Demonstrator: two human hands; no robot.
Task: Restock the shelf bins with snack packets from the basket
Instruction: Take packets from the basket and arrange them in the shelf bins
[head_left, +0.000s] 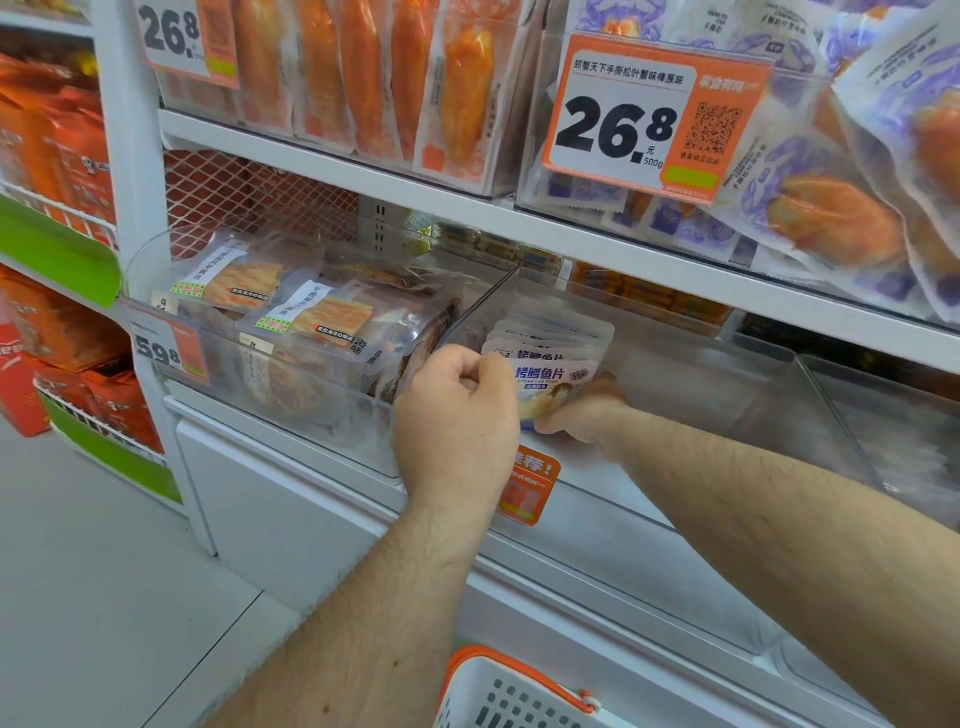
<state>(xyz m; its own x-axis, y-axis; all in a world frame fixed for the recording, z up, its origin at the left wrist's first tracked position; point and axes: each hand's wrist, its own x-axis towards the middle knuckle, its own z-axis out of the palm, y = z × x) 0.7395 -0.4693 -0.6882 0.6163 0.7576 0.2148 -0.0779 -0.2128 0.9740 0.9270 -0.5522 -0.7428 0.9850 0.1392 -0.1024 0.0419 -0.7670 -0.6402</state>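
Lilac cod packets (553, 371) stand in the clear bin (727, 395); both hands pinch the front one, left hand (457, 410) at nine o'clock, right hand (584, 410) at three. Best to press it upright against the row, label forward, before releasing.

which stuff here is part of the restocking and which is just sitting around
In the job:
left hand
right hand
cod fillet packets
clear bin
basket

Just there:
neighbouring bin of fish snack packs
26.8 price tag
orange packets
purple crab-print bags
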